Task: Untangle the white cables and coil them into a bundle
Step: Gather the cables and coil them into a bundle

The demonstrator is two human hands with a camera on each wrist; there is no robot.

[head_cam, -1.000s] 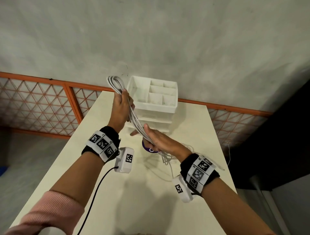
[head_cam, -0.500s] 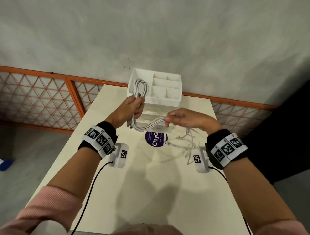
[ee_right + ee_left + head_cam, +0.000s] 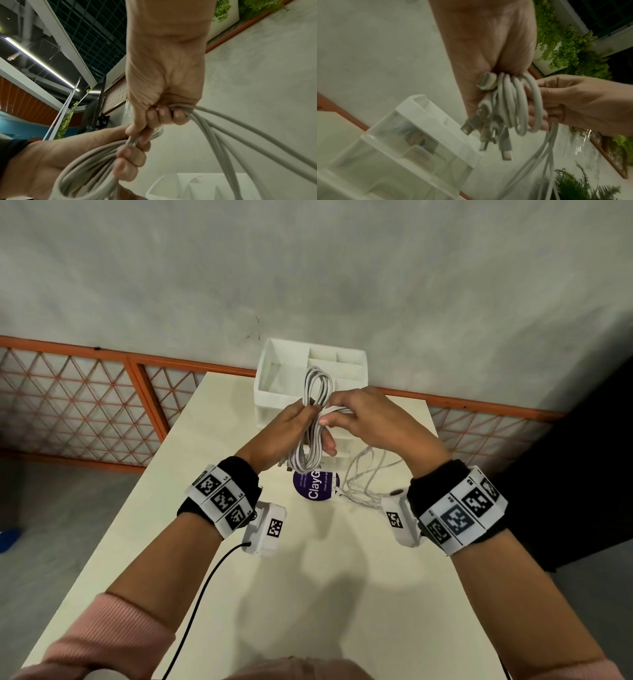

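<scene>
Several white cables (image 3: 317, 392) are looped into a coil held above the table, in front of the organizer. My left hand (image 3: 291, 428) grips the coil at its middle, loops sticking out above and below it. USB plugs (image 3: 488, 129) dangle from the lower end of the coil (image 3: 518, 105). My right hand (image 3: 359, 419) is closed round the cable strands (image 3: 214, 128) right beside the left hand (image 3: 68, 155), wrapping them across the coil. Loose cable tails (image 3: 363, 477) hang from it down to the table.
A white compartment organizer (image 3: 274, 378) on clear drawers (image 3: 393, 155) stands at the table's far edge, just behind the hands. A round purple ClayGo label (image 3: 317, 486) lies on the cream table (image 3: 308, 594). An orange lattice railing (image 3: 85, 412) and grey wall lie beyond.
The right hand has swung from the right up to the left hand, bringing the strands across the coil. The coil has shifted right, in front of the organizer.
</scene>
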